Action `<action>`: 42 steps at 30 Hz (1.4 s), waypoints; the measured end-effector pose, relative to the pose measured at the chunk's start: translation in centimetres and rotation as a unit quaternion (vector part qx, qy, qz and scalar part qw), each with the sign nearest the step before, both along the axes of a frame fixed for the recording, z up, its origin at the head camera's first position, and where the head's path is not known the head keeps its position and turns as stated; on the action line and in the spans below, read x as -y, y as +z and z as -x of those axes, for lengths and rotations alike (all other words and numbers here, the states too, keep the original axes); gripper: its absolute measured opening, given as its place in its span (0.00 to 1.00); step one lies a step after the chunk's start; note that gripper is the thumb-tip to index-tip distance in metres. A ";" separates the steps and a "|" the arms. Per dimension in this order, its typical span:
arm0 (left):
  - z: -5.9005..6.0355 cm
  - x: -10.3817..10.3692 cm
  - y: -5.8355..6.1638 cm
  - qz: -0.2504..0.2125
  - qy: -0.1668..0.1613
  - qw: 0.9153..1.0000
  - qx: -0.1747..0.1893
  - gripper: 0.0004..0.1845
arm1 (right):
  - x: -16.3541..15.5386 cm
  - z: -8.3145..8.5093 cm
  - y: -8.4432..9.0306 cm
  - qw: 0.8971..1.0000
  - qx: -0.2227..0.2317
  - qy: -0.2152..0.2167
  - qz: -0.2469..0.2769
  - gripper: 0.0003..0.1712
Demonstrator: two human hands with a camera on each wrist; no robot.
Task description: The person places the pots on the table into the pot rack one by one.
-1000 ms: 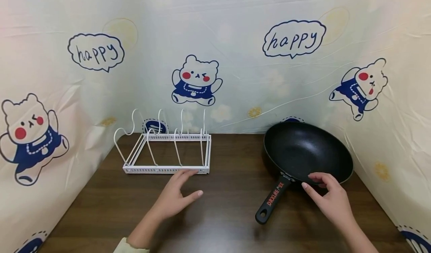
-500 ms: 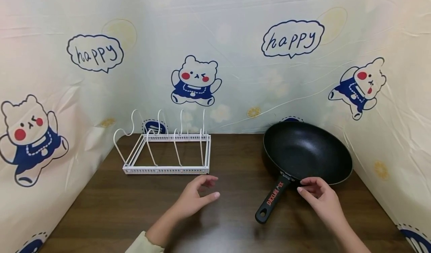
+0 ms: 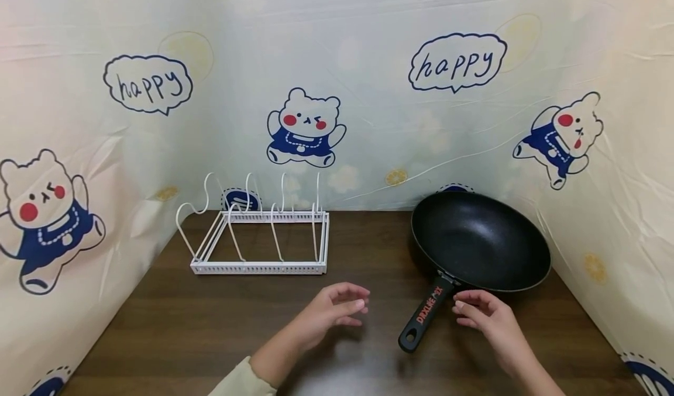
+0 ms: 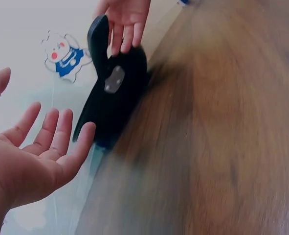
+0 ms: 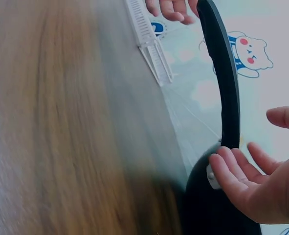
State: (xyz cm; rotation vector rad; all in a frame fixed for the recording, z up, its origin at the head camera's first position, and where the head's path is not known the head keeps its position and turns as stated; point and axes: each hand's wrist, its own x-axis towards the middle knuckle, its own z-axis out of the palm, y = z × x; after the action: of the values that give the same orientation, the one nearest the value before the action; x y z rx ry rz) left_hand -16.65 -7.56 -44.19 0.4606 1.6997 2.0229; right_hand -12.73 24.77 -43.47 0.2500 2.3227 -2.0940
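Observation:
A black frying pan (image 3: 481, 241) sits on the dark wooden table (image 3: 221, 320) at the right, its handle (image 3: 423, 319) pointing toward me; the handle bears orange lettering. My right hand (image 3: 487, 317) hovers just right of the handle with loosely curled fingers, holding nothing. In the right wrist view its fingertips (image 5: 221, 164) are close to the pan handle (image 5: 225, 78) where it joins the bowl. My left hand (image 3: 337, 308) hovers left of the handle, fingers relaxed and empty; the left wrist view shows its open palm (image 4: 34, 161) facing the pan (image 4: 112, 98).
A white wire dish rack (image 3: 258, 232) stands empty at the back left of the table. Cream curtains printed with bears (image 3: 305, 126) and "happy" bubbles close in the back and both sides.
My left hand has moved right, away from the rack's front edge toward the pan handle. My right hand has slid left from the pan's rim to beside the handle.

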 end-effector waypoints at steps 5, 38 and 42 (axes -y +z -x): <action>-0.2 -1.5 -0.2 -0.025 -0.021 0.998 0.048 0.20 | 0.4 0.2 -0.5 0.995 0.062 0.043 0.064 0.25; -1.0 -8.0 -3.1 -0.123 -0.204 0.953 0.188 0.29 | 2.1 1.9 -4.4 0.899 -0.041 0.147 0.410 0.23; -1.3 -7.9 -3.4 -0.127 -0.211 0.952 0.182 0.29 | 2.0 1.6 -4.3 0.903 -0.036 0.158 0.399 0.26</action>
State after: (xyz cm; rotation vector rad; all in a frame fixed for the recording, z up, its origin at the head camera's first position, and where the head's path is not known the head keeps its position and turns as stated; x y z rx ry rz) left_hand -15.31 0.34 -47.62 0.4538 1.0264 1.8689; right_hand -14.37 22.77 -47.76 -0.2072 1.2174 -2.6417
